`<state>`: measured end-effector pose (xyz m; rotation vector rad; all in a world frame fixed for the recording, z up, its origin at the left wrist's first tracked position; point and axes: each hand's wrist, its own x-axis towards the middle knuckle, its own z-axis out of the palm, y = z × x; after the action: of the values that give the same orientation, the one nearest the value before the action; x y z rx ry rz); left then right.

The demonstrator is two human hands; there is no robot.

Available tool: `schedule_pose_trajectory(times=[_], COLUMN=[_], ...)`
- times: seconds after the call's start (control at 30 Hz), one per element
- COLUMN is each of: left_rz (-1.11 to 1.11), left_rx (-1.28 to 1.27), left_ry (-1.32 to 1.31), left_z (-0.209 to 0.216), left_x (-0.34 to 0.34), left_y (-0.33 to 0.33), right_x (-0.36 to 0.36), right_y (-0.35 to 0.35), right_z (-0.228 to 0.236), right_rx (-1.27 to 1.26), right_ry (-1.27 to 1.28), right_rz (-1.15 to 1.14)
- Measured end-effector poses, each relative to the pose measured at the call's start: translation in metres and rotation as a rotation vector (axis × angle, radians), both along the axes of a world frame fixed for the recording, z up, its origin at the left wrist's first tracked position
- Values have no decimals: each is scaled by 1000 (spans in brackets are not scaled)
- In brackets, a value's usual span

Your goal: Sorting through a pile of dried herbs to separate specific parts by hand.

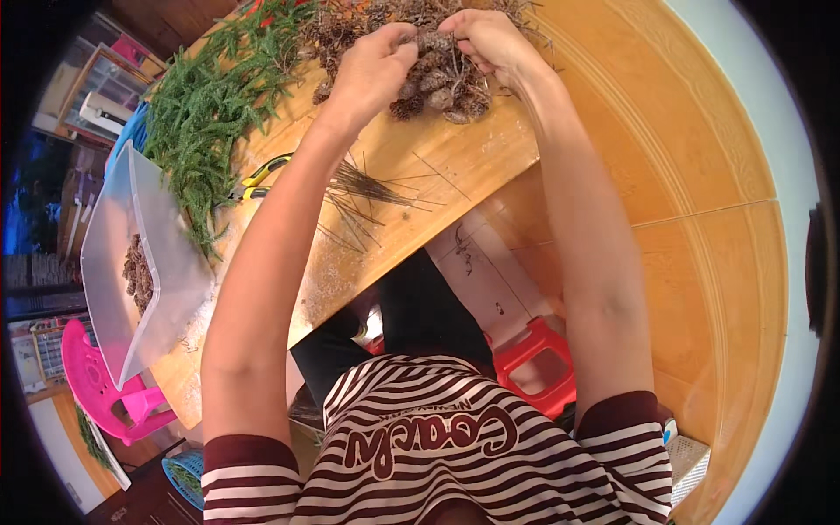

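Note:
At the far edge of the wooden table, both hands work over a heap of brown pine cones. My left hand is closed at the heap's left side, its thumb and fingers pinched together. To the right, my right hand is also pinched, close to the left one. Whatever lies between the fingertips is too small to make out against the cones behind. Nearer to me, a loose bundle of thin dark wires lies beside my left forearm. Pliers with yellow and black handles rest left of that forearm, partly hidden.
Green artificial fir sprigs cover the table's left side. A translucent plastic bin with brown cones stands at the left edge. A pink chair is beyond it. Below the table is a red stool; a wooden panel curves along the right.

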<state>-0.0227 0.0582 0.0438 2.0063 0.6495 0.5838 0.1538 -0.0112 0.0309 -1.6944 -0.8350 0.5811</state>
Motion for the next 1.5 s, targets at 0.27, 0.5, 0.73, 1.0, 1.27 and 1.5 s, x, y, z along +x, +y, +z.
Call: schedule_pose_trajectory(times=[0.27, 0.5, 0.73, 1.0, 1.27, 1.5], left_rz=[-245, -293, -193, -280, -447, -501], left_rx=[558, 439, 478, -213, -565, -868], left_ry=[308, 291, 314, -67, -144, -281], left_z=[7, 5, -2, 2, 14, 19], left_x=[31, 35, 30, -18, -52, -72], left_y=[22, 25, 17, 3, -13, -33], right_x=[-8, -15, -30, -48, -81, -90], right_y=[-6, -12, -15, -31, -66, -73], right_z=[11, 12, 32, 47, 64, 57], right_rx=[-68, 27, -113, -147, 108, 224], right_ry=[55, -55, -465, -630, -697, -130], right_rz=[91, 102, 43, -10, 390, 621])
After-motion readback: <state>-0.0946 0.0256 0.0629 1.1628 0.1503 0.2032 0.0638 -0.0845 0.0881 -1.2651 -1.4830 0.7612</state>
